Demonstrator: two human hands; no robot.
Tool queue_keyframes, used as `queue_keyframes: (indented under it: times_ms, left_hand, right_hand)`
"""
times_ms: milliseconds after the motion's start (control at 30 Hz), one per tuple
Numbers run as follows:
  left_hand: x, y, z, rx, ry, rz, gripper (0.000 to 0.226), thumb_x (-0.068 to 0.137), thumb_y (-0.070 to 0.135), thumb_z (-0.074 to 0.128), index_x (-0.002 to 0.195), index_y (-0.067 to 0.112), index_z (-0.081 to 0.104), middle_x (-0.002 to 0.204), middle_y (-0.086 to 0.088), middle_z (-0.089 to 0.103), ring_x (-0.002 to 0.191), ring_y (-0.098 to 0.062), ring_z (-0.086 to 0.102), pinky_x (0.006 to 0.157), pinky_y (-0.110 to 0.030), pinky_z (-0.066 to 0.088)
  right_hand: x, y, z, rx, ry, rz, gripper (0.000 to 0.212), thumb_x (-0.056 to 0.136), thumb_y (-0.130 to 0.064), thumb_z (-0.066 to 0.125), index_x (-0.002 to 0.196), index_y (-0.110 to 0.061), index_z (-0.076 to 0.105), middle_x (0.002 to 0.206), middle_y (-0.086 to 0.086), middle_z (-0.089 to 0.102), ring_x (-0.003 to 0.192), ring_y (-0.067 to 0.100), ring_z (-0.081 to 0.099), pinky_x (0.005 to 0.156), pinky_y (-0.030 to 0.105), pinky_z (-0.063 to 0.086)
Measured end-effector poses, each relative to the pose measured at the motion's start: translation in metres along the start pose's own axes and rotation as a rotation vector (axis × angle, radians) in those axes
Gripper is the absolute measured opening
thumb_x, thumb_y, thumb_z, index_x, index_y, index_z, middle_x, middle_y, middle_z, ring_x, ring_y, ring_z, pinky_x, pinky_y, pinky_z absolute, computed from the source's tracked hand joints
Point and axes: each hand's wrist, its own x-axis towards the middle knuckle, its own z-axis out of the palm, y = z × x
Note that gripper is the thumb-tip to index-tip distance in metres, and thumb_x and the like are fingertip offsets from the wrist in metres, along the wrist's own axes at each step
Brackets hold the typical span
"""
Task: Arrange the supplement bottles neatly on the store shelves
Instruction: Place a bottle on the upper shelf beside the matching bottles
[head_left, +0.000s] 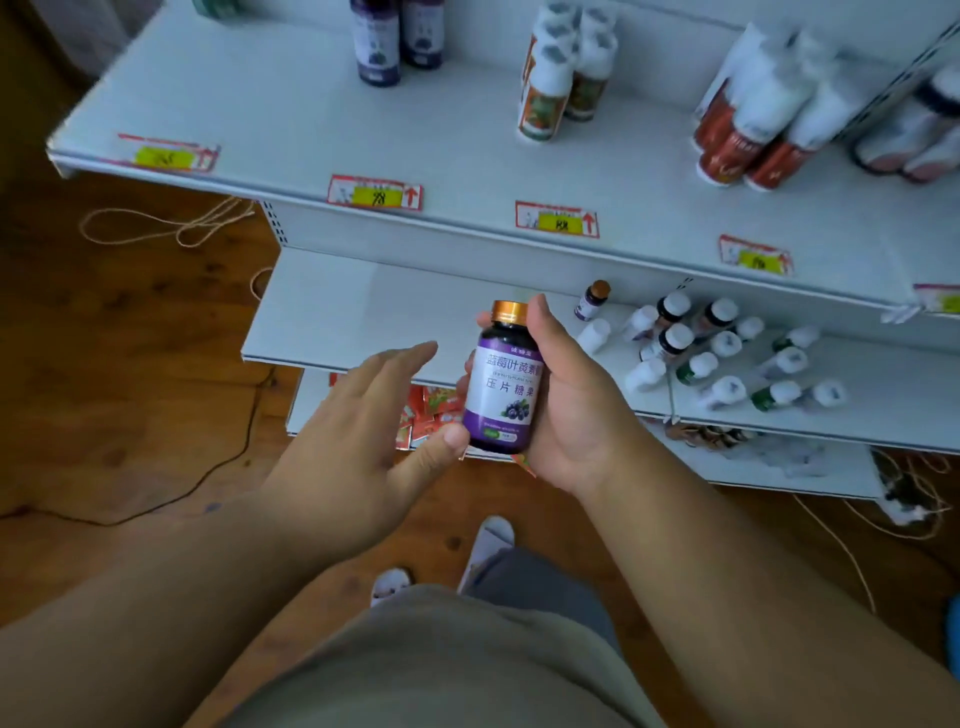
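Here right hand (566, 405) grips purple bottle (501, 384) upright.

Yellow-and-red price tags (375, 193) line the shelf edge, loose twine (171, 224) lies looped on the wooden floor (119, 332), and red packets (431, 410) sit below.

White upper shelf (291, 119) bearing upright purple bottles (397, 39) and white-capped bottles (563, 78); middle shelf (363, 306) strewn with small white-capped bottles (727, 353); wooden floor (130, 364) beneath.

Head-worn view, facing forward and down, close over hands, shelves (332, 306) beyond
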Motion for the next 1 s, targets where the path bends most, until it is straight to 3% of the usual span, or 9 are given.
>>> queue_keyframes:
  times_ms: [100,200,267,433,600,667,767,900,1000]
  left_hand:
    - [0.019,0.013,-0.011,0.053,0.011,0.025,0.089,0.073,0.089,0.018,0.149,0.044,0.012,0.157,0.015,0.024,0.141,-0.008,0.026,0.105,-0.032,0.034]
    - [0.05,0.026,-0.022,0.087,0.083,0.049,0.089,0.075,0.087,0.017,0.151,0.041,0.013,0.158,0.014,0.024,0.142,-0.009,0.024,0.107,-0.032,0.031]
    - [0.072,0.035,-0.03,0.108,0.119,0.049,0.092,0.074,0.087,0.014,0.152,0.038,0.012,0.159,0.012,0.023,0.143,-0.01,0.023,0.109,-0.031,0.028]
    - [0.118,0.037,-0.057,0.201,0.183,0.031,0.091,0.077,0.087,0.012,0.153,0.037,0.011,0.159,0.01,0.021,0.145,-0.013,0.021,0.113,-0.035,0.026]
    - [0.164,0.004,-0.099,0.274,0.187,-0.007,0.083,0.085,0.075,0.031,0.153,0.031,0.014,0.157,0.008,0.025,0.143,-0.015,0.025,0.115,-0.036,0.025]
    - [0.188,-0.014,-0.113,0.316,0.199,0.024,0.081,0.088,0.071,0.037,0.153,0.027,0.017,0.157,0.005,0.026,0.142,-0.018,0.026,0.115,-0.036,0.024]
    - [0.228,-0.033,-0.133,0.403,0.175,0.089,0.08,0.089,0.069,0.039,0.153,0.025,0.017,0.158,0.003,0.024,0.144,-0.02,0.023,0.116,-0.036,0.021]
    - [0.273,-0.051,-0.159,0.533,0.19,0.176,0.079,0.091,0.065,0.042,0.153,0.023,0.015,0.162,-0.001,0.016,0.147,-0.023,0.016,0.118,-0.039,0.017]
    - [0.299,-0.061,-0.174,0.593,0.217,0.238,0.082,0.094,0.059,0.042,0.156,0.02,0.005,0.164,-0.003,0.001,0.151,-0.023,0.0,0.117,-0.036,0.001]
  right_hand:
    - [0.004,-0.028,0.01,-0.123,0.019,-0.118,0.071,0.072,-0.064,0.066,0.126,-0.018,0.061,0.096,0.0,0.071,0.086,0.018,0.07,0.073,0.036,0.054]
    - [0.017,-0.061,0.019,-0.246,0.049,-0.28,0.038,0.068,-0.064,0.064,0.094,-0.037,0.07,0.089,-0.008,0.072,0.086,0.013,0.071,0.082,0.04,0.055]
    - [0.028,-0.085,0.023,-0.326,0.065,-0.402,0.033,0.061,-0.064,0.065,0.082,-0.04,0.071,0.087,-0.011,0.072,0.086,0.01,0.071,0.085,0.039,0.056]
    - [0.069,-0.132,0.038,-0.373,0.028,-0.525,0.031,0.067,-0.047,0.071,0.089,-0.026,0.07,0.085,-0.011,0.072,0.083,0.006,0.069,0.074,0.028,0.054]
    - [0.129,-0.158,0.067,-0.615,0.057,-0.611,0.017,0.083,-0.033,0.077,0.096,-0.025,0.07,0.092,-0.01,0.073,0.088,0.002,0.068,0.079,0.022,0.051]
    - [0.157,-0.167,0.08,-0.756,0.109,-0.657,0.021,0.083,-0.04,0.076,0.098,-0.027,0.069,0.092,-0.012,0.072,0.088,0.003,0.067,0.08,0.026,0.052]
    - [0.194,-0.176,0.097,-0.974,0.246,-0.664,0.048,0.07,-0.065,0.067,0.104,-0.031,0.067,0.097,-0.014,0.07,0.094,0.009,0.066,0.086,0.038,0.055]
    - [0.232,-0.188,0.113,-1.116,0.367,-0.623,0.032,0.083,-0.045,0.075,0.108,-0.031,0.062,0.102,-0.014,0.067,0.097,0.014,0.063,0.088,0.039,0.054]
    - [0.255,-0.196,0.123,-1.193,0.399,-0.624,0.029,0.082,-0.035,0.079,0.106,-0.029,0.063,0.099,-0.012,0.067,0.093,0.014,0.063,0.081,0.034,0.052]
